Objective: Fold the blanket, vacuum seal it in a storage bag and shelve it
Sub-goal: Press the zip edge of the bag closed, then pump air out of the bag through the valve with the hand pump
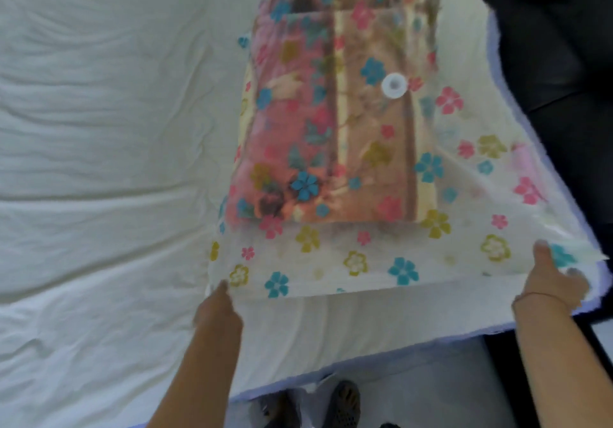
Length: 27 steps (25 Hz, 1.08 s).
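- Since the blanket [331, 129] lies folded inside the bag [335, 261] on the bed [99, 162], sealing is due: the opening needs pressing closed evenly.
- Right hand [550, 281] pinches the bag's near edge; left hand [217, 305] meets the other corner, grip too blurred to tell.

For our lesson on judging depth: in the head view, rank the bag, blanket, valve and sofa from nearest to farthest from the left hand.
1. Bag, its near-left corner held by the left hand.
2. Blanket, inside the bag, just ahead.
3. Valve, on the bag's top, farther right.
4. Sofa, at the far upper right.
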Each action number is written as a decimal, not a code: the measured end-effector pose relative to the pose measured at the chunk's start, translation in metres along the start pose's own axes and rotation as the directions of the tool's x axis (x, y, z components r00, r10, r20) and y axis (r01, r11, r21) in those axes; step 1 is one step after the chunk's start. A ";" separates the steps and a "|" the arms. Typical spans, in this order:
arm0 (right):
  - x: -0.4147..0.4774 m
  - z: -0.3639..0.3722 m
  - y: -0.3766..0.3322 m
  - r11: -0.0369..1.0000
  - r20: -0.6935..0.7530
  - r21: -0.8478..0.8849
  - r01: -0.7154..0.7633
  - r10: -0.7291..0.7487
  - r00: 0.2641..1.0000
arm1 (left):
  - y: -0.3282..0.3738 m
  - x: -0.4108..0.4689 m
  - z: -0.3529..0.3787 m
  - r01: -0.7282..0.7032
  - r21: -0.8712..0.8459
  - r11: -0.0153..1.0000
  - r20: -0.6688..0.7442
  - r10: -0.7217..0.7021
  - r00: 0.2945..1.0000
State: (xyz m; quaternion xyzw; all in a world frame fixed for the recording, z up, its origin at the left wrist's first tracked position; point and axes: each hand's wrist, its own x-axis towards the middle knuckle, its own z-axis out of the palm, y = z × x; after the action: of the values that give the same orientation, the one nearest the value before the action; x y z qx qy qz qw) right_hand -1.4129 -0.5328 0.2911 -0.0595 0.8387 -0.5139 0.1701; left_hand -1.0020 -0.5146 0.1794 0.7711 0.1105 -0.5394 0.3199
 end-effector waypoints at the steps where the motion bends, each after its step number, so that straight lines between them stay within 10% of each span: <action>1: 0.003 -0.002 -0.027 0.986 -0.025 -0.037 0.162 -0.163 0.986 | 0.012 0.001 -0.004 -0.092 0.136 0.986 -0.149 0.112 0.982; 4: 0.010 0.039 -0.092 0.723 0.181 -0.341 0.601 -0.577 0.797 | 0.070 -0.026 0.025 -0.386 0.283 0.878 -0.211 0.449 0.868; 7: 0.024 0.118 -0.116 0.436 0.643 -0.515 0.738 -0.372 0.669 | 0.126 -0.058 0.096 -0.710 0.503 0.493 0.189 0.739 0.647; 11: 0.046 0.188 -0.116 0.289 0.640 -0.623 0.726 -0.344 0.687 | 0.186 -0.082 0.191 -0.798 0.600 -0.063 0.541 0.766 0.346; 17: 0.081 0.147 -0.029 0.395 0.500 -0.672 0.627 -0.382 0.777 | 0.173 -0.091 0.276 -0.683 0.503 -0.529 0.753 0.657 0.045; 21: 0.112 0.117 0.020 0.485 0.471 -0.744 0.460 -0.108 0.875 | 0.119 -0.098 0.323 -0.552 0.404 -0.730 0.804 0.571 -0.167; 24: 0.136 0.130 0.012 0.676 0.503 -0.634 0.375 -0.008 0.864 | 0.105 -0.096 0.359 -0.511 0.433 -0.743 0.800 0.578 -0.161; 27: 0.127 0.174 -0.034 0.774 0.577 -0.282 0.567 -0.335 0.745 | 0.113 -0.085 0.389 -0.512 0.507 -0.693 0.786 0.616 -0.054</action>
State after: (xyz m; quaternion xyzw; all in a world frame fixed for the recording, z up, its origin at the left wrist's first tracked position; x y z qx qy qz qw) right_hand -1.4743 -0.7296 0.2205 -0.4329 0.8178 -0.3032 0.2277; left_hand -1.2731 -0.8250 0.2149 0.5861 -0.8069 -0.0057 0.0730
